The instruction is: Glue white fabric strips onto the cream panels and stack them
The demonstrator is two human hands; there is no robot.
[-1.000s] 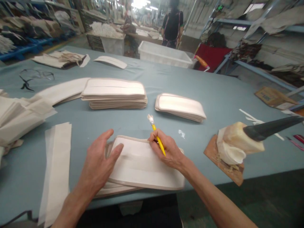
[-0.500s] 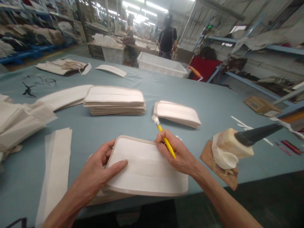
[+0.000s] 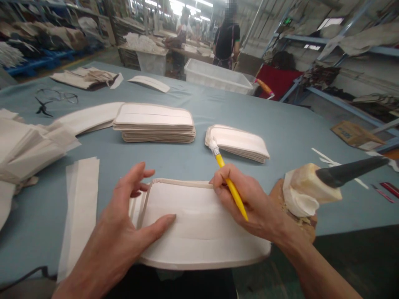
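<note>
A white fabric panel (image 3: pixel 199 224) with a beige rim lies at the table's front edge, on top of other pieces whose edges show at its left. My left hand (image 3: pixel 131 220) is open at that left end, its thumb resting on the panel and its fingers spread and raised off the edge. Between the thumb and fingers of my right hand (image 3: pixel 246 199) is a yellow-handled brush (image 3: pixel 232 189), with white paste on its bristles. The brush tip points away from me, in front of a small stack of panels (image 3: pixel 238 139). My right hand covers the panel's right side.
A taller stack of panels (image 3: pixel 154 120) stands at centre-left. Loose fabric strips (image 3: pixel 81 207) and a fabric heap (image 3: pixel 28 153) lie left. At right, a paste-smeared container with a dark handle (image 3: pixel 302 189) sits on a board. A white bin (image 3: pixel 218 79) and a person (image 3: pixel 226 43) are beyond.
My left fingers have lifted and spread away from the panel's edge. My right hand, with the brush, has shifted slightly right. The view has tilted down a little.
</note>
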